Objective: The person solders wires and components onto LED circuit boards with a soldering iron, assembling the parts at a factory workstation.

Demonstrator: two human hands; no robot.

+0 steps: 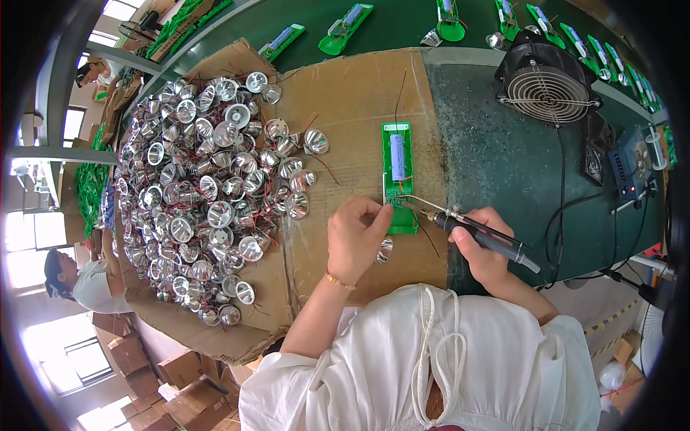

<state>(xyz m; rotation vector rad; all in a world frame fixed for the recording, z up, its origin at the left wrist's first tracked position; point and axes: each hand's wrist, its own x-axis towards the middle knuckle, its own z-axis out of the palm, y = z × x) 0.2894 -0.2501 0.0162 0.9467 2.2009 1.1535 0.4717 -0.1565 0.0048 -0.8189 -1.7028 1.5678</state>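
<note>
A green plastic housing (407, 208) lies lengthwise on the cardboard in front of me, with a blue cylindrical battery (398, 156) in its upper part. My right hand (486, 248) is wrapped round a soldering iron (496, 241), which has a thin metal feed tube along it. The iron's tip points at the housing's lower half, where small wires show. My left hand (356, 233) is closed, thumb and forefinger pinched at the housing's left edge; whatever they hold is too small to make out. Just below those fingers sits a silver reflector cup (385, 249), partly covered by the hand.
A large heap of wired reflector cups (215, 194) fills the cardboard tray at left. A black fan with a round grille (550, 93) and a blue-grey soldering station (629, 169) stand at right. More green housings (346, 29) line the far side. A co-worker (83, 276) is at far left.
</note>
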